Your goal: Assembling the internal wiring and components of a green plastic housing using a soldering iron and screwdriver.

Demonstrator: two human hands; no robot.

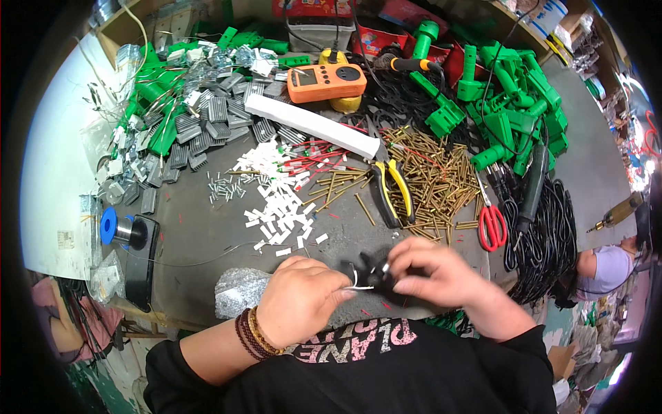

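My left hand (303, 293), with beaded bracelets at the wrist, is closed in a pinch on thin white wires (358, 286). Their ends stick out past the thumb toward the right. Facing it, my right hand (434, 272) has its thumb and fingers curled together at a small black part (374, 269). Motion blurs that part, and I cannot tell its exact kind. Both hands are just above the near edge of the dark work table (200, 241). Below the left hand lies a crumpled silvery bag (238, 293), partly hidden.
Yellow-black pliers (391, 193) rest against brass-coloured rods (441, 179), with red-handled scissors (492, 228) to their right. Small white pieces (279, 214) and grey finned blocks (200, 131) lie left. Green plastic housings (517, 96), an orange meter (326, 83) and a solder spool (121, 229) stand around.
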